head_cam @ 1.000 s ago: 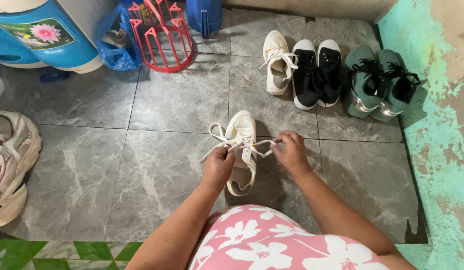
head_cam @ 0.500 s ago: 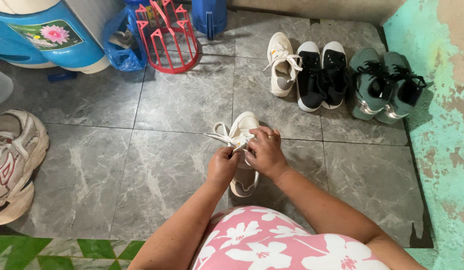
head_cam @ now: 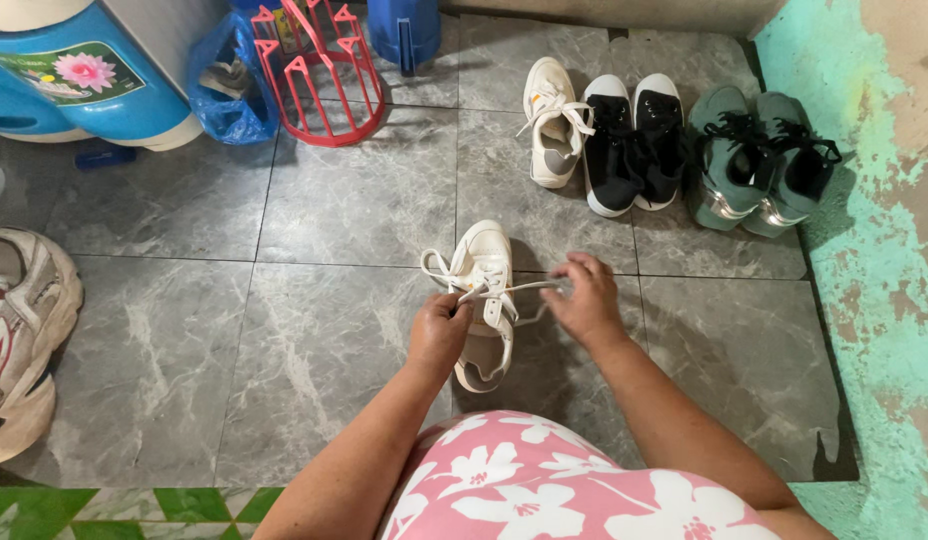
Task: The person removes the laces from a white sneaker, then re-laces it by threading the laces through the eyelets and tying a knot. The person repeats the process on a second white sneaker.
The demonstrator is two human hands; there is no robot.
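Left hand (head_cam: 439, 330) pinching lace (head_cam: 514, 289) on white sneaker (head_cam: 484, 265) | right hand (head_cam: 584, 300) pulling lace end taut

Floor of grey marbled square tiles (head_cam: 364, 210) with dark grout lines; green-patterned tile strip (head_cam: 104, 505) at near left edge.
On it: white lace-up sneaker (head_cam: 484, 262), centre; matching white sneaker (head_cam: 550, 125), pair of black canvas shoes with white toe caps (head_cam: 634, 140) and pair of grey-green trainers with black laces (head_cam: 759, 165) in a far row; worn white trainer (head_cam: 24, 330), left; red wire-frame plastic basket (head_cam: 319, 70), blue plastic bag (head_cam: 224, 85), blue-and-white plastic container (head_cam: 84, 80), far left.
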